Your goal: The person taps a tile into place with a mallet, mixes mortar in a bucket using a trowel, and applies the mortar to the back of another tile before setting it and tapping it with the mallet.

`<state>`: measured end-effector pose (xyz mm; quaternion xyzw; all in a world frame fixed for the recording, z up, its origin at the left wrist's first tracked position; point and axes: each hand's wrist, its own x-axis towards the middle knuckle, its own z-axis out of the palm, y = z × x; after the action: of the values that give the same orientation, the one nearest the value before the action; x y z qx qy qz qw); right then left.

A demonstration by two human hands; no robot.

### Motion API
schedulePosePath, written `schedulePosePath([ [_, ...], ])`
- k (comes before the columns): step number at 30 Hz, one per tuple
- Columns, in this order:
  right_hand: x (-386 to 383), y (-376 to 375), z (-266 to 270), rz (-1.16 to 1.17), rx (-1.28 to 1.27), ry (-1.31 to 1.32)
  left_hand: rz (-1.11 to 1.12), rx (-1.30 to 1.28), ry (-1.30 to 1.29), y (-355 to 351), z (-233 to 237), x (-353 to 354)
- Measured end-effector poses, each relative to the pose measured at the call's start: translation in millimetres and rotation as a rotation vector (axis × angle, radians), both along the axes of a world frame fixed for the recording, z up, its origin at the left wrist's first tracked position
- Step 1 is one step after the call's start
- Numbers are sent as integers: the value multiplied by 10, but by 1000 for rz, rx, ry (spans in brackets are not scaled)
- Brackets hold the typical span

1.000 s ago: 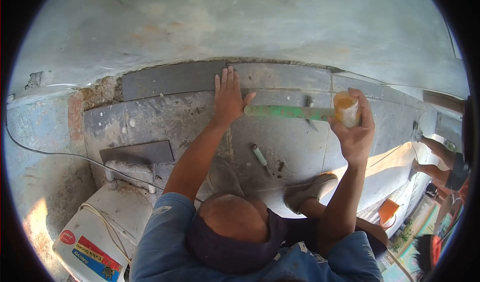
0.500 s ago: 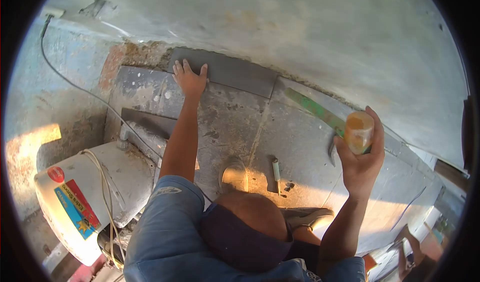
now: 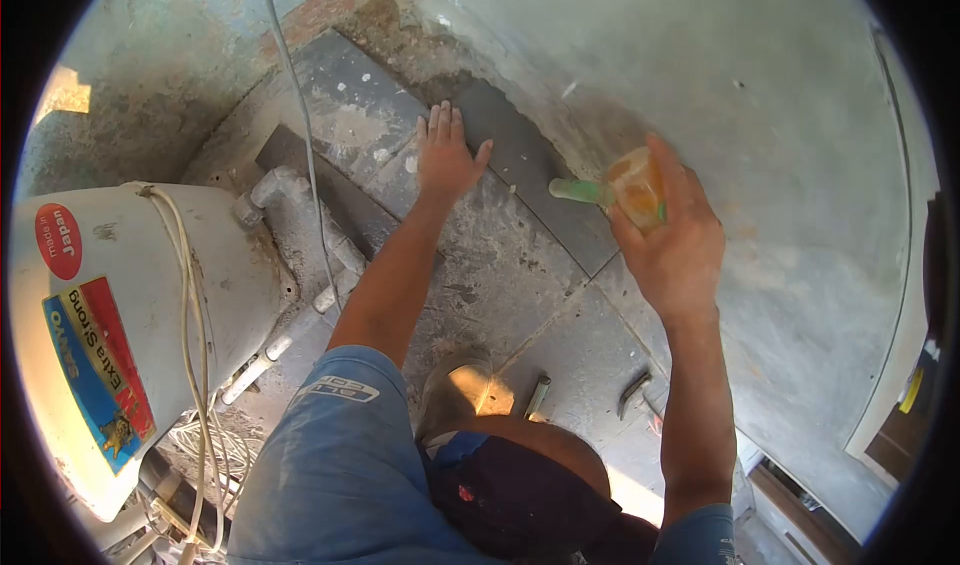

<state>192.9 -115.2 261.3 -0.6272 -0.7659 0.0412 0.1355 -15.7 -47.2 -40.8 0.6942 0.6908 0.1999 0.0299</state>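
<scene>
Down flat on the dark tile (image 3: 512,147) with the left hand (image 3: 447,163), fingers (image 3: 441,125) spread open and pressing, tile lying on the floor (image 3: 520,300) tight against the foot of the wall (image 3: 760,105). Up in the right hand (image 3: 672,245), a mallet (image 3: 637,187), fingers wrapped shut around its orange head, green handle poking out to the left, hovering just above the tile and not touching. Probably best here: hold that palm steady, shift the grip to the handle, tap lightly from the middle outward, feel for a flush edge with the neighbouring tiles. Easy on the corners, likely the first place to crack. Over on the left, a white tank (image 3: 130,285), closed casing, red and blue labels, cords draped across; no telling what's inside. Beside it, a cable (image 3: 290,95) trailing across the floor.
</scene>
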Motion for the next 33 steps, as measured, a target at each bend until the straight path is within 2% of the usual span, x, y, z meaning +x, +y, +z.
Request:
schedulePosePath([
  [2,-6,26,48,20,28,36,-21,-24,-22,15,34,-3],
  [5,102,-117,349,87,6,94,-12,-52,92,67,40,-32],
  [8,431,-420,675,16,-297,170,-41,1,146,40,-60,-15],
  [9,579,-552,654,-49,-322,143,-50,-13,234,22,-95,-24],
  [12,1063,-964,259,-31,-699,75,-35,-41,374,99,-178,-23],
  [15,1553,-1518,-647,-98,-991,-7,-104,48,259,124,-277,-66],
  [17,1792,-1808,-1126,-102,-1096,8,-82,-50,323,127,-213,-99],
  [20,1982,-2175,-1658,-114,-991,-29,-90,-119,314,115,-148,-112],
  [24,1949,-2333,-1751,-205,-808,92,-92,-87,317,201,-345,-193],
  [25,1922,-2327,-1738,-123,-786,90,-124,-73,301,213,-374,-92],
  [27,1938,-2394,-1745,1,-670,60,-72,-122,432,218,-390,-192],
  [28,1977,-2470,-1780,54,-574,42,-168,-43,262,194,-504,-280],
  [29,2045,-2550,-1792,57,-518,29,-217,-8,32,-110,-128,-41],
  [30,2078,-2564,-1684,53,-513,-4,-234,43,43,-381,104,106],
  [33,2351,-2597,-1449,-92,-503,135,-314,64,-14,-1062,305,120],
])
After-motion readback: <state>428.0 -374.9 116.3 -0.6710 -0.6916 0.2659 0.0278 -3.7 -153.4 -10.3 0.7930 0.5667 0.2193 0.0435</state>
